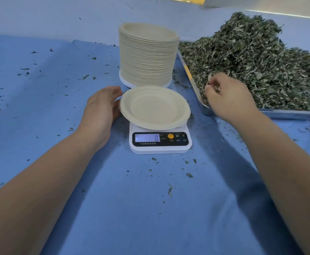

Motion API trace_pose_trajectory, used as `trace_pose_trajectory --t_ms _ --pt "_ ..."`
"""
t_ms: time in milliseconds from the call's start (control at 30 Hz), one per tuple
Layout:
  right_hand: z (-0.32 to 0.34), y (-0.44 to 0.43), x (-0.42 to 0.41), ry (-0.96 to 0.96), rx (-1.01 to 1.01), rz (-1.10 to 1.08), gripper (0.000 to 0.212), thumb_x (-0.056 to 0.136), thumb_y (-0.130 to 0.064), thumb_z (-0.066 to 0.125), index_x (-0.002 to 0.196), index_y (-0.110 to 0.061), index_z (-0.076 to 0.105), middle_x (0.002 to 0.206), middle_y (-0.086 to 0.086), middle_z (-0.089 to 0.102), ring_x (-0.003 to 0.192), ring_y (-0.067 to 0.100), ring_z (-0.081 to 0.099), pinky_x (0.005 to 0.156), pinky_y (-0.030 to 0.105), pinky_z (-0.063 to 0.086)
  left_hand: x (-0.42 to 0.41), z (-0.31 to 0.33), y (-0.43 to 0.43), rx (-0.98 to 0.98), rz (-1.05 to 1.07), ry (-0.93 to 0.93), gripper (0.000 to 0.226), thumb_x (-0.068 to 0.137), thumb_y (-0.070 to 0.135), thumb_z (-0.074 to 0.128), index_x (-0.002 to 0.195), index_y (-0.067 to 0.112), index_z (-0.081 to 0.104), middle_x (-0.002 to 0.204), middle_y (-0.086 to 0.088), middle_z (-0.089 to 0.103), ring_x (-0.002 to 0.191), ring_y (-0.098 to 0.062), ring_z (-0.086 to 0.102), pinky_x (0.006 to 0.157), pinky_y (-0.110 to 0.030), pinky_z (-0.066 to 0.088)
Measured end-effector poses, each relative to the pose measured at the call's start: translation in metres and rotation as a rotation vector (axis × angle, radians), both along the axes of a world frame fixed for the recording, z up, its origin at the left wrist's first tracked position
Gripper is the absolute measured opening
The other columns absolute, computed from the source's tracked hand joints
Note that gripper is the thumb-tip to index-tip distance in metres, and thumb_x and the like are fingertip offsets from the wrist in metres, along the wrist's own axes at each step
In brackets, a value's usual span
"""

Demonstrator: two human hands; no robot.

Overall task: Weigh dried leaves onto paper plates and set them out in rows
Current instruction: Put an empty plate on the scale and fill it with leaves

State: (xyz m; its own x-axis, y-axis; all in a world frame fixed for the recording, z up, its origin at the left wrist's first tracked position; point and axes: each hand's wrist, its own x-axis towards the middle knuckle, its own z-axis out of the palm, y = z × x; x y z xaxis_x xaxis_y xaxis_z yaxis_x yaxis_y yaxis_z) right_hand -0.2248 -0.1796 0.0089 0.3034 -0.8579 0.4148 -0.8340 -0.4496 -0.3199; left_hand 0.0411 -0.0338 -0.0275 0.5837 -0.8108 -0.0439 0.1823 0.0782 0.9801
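One risk: open left hand against plate could skew scale; right hand's pinch of leaves may spill.

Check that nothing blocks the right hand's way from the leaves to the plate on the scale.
Nothing visible does. The right hand pinches dried leaves at the steel tray's corner; only the tray's rim and blue cloth lie between it and the empty paper plate on the scale. The left hand sits at the plate's opposite edge.
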Motion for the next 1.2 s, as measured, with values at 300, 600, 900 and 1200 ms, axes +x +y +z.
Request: trace_pose_trajectory --t_ms 300,600,900,1200 --pt "-0.005 -0.040 0.007 0.370 0.384 -0.073 0.070 0.100 -0.069 0.016 0.092 -0.015 0.058 0.100 0.011 0.060 0.088 0.028 0.053 0.081 0.041 0.042 -0.001 -0.003 -0.002 0.015 -0.018 -0.041 0.032 0.095 0.044 0.049 0.111 0.025 0.070 0.127 0.006 0.071 0.114 -0.008 0.069 0.088 -0.023 0.054" --pt "-0.002 -0.052 0.017 0.197 0.072 -0.072 0.046 0.099 -0.038 0.045 0.063 -0.010 0.051 0.058 0.010 0.049 0.058 0.029 0.048 0.051 0.027 0.034 -0.002 -0.002 -0.004 0.029 0.013 -0.072 0.037 0.087 0.047 0.049 0.107 0.027 0.072 0.126 0.007 0.071 0.113 -0.009 0.069 0.091 -0.027 0.055" --pt "0.012 -0.068 0.047 0.291 0.583 -0.019 0.095 0.092 -0.082 0.013 0.126 -0.010 0.065 0.128 0.025 0.062 0.110 0.037 0.061 0.087 0.044 0.039 0.004 -0.002 -0.005 0.004 0.016 -0.001 0.028 0.106 0.032 0.047 0.113 0.019 0.071 0.132 0.004 0.068 0.110 -0.011 0.072 0.083 -0.023 0.057" --pt "0.025 -0.043 0.010 0.324 0.218 0.077 0.064 0.103 -0.064 0.022 0.102 -0.016 0.065 0.109 0.012 0.068 0.106 0.035 0.060 0.084 0.041 0.043 0.003 -0.004 -0.006 0.022 0.012 -0.061 0.034 0.107 0.034 0.042 0.115 0.019 0.071 0.124 0.003 0.072 0.109 -0.013 0.072 0.087 -0.026 0.057"
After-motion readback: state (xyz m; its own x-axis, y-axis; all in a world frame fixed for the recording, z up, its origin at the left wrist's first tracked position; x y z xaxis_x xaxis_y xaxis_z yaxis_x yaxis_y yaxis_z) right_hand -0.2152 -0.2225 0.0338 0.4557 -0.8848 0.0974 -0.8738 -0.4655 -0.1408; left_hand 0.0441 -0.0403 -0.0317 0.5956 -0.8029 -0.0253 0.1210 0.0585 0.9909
